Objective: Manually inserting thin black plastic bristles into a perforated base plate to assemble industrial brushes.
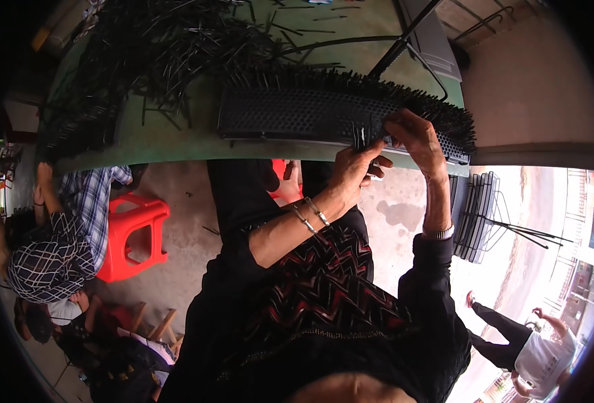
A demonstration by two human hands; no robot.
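A long black plate full of small holes (290, 114) lies along the near edge of the green table. Dark thin sticks (404, 91) stand in a dense row along its far side. My left hand (354, 168) is closed around a small bunch of thin black sticks (359, 137), which point upward in front of the plate. My right hand (414, 138) is bent over the plate's right part, its fingertips pinched together at the holes. Whatever lies between those fingertips is too small to make out.
A big heap of loose black sticks (176, 50) covers the left of the green table (156, 151). A thin black metal frame (394, 54) rises behind the plate. Red stool (136, 235) and people stand at left. Stacked dark racks (475, 215) are at right, near a walking person (539, 349).
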